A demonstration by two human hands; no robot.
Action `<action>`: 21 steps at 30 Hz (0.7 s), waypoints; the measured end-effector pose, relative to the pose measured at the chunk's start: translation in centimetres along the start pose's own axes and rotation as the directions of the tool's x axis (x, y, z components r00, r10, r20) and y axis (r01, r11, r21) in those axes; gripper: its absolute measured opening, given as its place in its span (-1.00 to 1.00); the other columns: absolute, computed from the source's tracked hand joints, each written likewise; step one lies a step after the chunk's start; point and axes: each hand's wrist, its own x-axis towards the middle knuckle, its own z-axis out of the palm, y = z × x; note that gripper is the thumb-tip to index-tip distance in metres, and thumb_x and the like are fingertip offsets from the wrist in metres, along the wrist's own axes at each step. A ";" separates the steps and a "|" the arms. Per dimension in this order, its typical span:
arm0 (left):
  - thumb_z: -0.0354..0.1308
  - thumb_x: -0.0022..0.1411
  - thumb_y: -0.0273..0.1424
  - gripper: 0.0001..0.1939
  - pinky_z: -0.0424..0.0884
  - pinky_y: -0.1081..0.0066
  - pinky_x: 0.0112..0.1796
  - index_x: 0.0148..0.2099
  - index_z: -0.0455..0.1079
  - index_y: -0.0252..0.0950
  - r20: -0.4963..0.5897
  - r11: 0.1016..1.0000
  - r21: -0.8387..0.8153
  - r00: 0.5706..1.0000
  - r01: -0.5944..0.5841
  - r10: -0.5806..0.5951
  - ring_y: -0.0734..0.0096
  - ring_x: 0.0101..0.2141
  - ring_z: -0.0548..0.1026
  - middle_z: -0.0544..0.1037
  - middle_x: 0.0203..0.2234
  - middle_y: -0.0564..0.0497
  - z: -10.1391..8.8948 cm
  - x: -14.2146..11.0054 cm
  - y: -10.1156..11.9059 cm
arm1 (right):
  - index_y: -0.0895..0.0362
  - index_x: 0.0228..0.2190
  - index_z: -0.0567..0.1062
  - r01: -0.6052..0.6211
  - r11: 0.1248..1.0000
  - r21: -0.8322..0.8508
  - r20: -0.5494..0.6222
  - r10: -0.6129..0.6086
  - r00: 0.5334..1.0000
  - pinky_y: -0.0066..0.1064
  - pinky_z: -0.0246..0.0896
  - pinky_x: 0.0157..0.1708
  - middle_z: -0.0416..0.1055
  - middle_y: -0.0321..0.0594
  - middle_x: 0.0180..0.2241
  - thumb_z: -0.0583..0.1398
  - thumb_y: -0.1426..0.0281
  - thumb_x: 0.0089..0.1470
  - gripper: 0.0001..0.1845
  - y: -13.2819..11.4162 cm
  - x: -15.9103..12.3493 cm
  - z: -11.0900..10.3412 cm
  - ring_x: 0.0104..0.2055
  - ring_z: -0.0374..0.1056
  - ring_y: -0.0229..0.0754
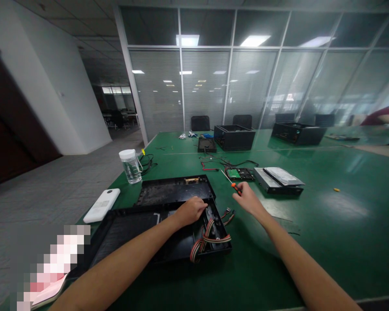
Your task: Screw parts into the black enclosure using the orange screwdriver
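An open black computer case [126, 233] lies on the green table [311, 242] in front of me, with striped ribbon cables [207, 235] spilling over its right end. My left hand [190, 210] rests inside the case near its far wall, fingers curled; what they grip is hidden. My right hand [246, 198] is closed round an orange-handled screwdriver [231, 180], its thin shaft pointing up and away to the left. A black cover panel [175, 189] lies just behind the case.
A clear lidded jar [131, 165] and a white device [101, 205] sit at the table's left edge. A green circuit board [240, 173], stacked drives [280, 179], loose wires and two more black cases [234, 137] lie farther back. A person's sleeve shows at far right.
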 end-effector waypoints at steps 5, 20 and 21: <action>-0.01 0.23 -0.49 -0.79 0.29 0.42 -0.17 -0.16 0.44 -0.32 0.010 0.999 -0.041 1.000 0.030 -0.029 0.39 -0.26 0.39 0.49 -0.33 -0.05 0.0 0.1 -0.2 | 0.16 -0.25 0.36 0.150 0.987 0.063 -0.021 -0.149 0.989 -0.37 0.17 -0.32 0.36 -0.14 -0.30 0.08 0.33 -0.14 -0.67 0.6 0.8 -2.7 -0.31 0.29 -0.16; 0.07 0.12 -0.52 -0.82 0.29 0.48 -0.25 -0.25 0.47 -0.30 0.007 0.974 -0.130 0.983 0.185 -0.186 0.43 -0.36 0.42 0.52 -0.40 0.02 -0.3 0.3 0.4 | 0.15 -0.56 0.43 0.215 0.956 0.200 -0.046 -0.210 0.977 -0.49 0.05 -0.50 0.32 -0.32 -0.61 0.05 0.20 0.04 -0.67 -2.9 -1.4 -1.4 -0.55 0.21 -0.29; 0.07 0.12 -0.52 -0.82 0.29 0.47 -0.25 -0.24 0.47 -0.30 0.003 0.973 -0.135 0.982 0.186 -0.188 0.43 -0.36 0.42 0.52 -0.40 0.01 -0.3 0.3 0.5 | 0.14 -0.56 0.44 0.231 0.958 0.172 -0.042 -0.227 0.973 -0.49 0.04 -0.51 0.32 -0.32 -0.62 0.05 0.21 0.04 -0.67 -3.0 -1.4 -1.3 -0.56 0.20 -0.30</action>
